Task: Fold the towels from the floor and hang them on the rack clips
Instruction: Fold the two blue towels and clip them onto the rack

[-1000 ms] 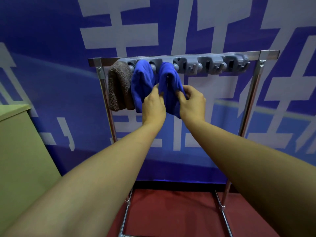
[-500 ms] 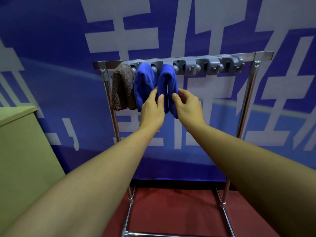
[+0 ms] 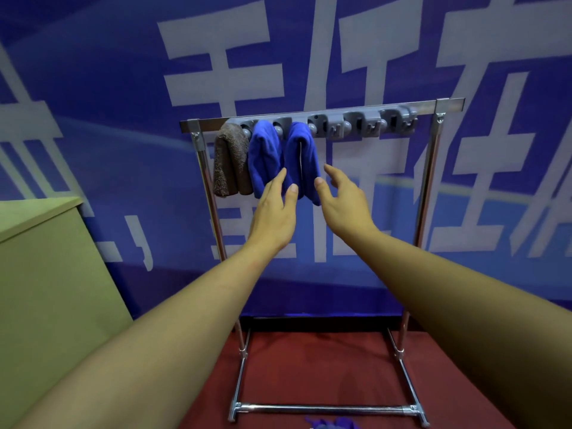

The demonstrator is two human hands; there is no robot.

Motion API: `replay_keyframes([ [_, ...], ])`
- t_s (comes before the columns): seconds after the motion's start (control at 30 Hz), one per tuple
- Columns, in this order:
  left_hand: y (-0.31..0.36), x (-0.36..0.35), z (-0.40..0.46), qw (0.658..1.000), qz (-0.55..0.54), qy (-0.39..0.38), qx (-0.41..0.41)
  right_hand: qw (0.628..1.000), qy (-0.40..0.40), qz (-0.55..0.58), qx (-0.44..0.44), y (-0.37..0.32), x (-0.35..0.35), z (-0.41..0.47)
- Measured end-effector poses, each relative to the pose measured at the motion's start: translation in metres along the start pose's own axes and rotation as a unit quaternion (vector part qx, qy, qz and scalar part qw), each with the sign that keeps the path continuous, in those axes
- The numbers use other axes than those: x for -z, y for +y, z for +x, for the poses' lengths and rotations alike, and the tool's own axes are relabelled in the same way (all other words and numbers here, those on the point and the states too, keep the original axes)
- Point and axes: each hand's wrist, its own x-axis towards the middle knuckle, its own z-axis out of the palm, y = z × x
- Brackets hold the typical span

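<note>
Standing against a blue banner: metal rack, gray clip strip along its top bar. Hanging from leftmost clips: brown towel, blue towel, second blue towel. Lying cut off at bottom edge: more blue cloth. Hovering just before second towel: left hand, right hand, fingers spread, gripping nothing.

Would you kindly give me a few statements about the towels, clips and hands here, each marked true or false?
1. Three towels hang on the rack. True.
2. The brown towel hangs rightmost. False: it is leftmost, beside the two blue towels.
3. The right hand grips a towel. False: it is open, off the cloth.
4. The left hand is open. True.
5. The clips to the right are bare. True.
6. The floor is green. False: red.
</note>
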Motion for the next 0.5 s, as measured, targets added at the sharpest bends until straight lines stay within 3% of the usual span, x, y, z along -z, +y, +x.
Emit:
replay_keyframes([
  [0.23, -0.022, -0.016, -0.071, 0.997, 0.023, -0.065, 0.030, 0.995, -0.058, -0.083, 0.024, 0.045, -0.004, -0.063],
  [0.5, -0.099, -0.058, -0.165, 0.966, 0.188, -0.172, 0.031, 0.949, -0.167, -0.262, 0.052, 0.141, -0.033, -0.150],
])
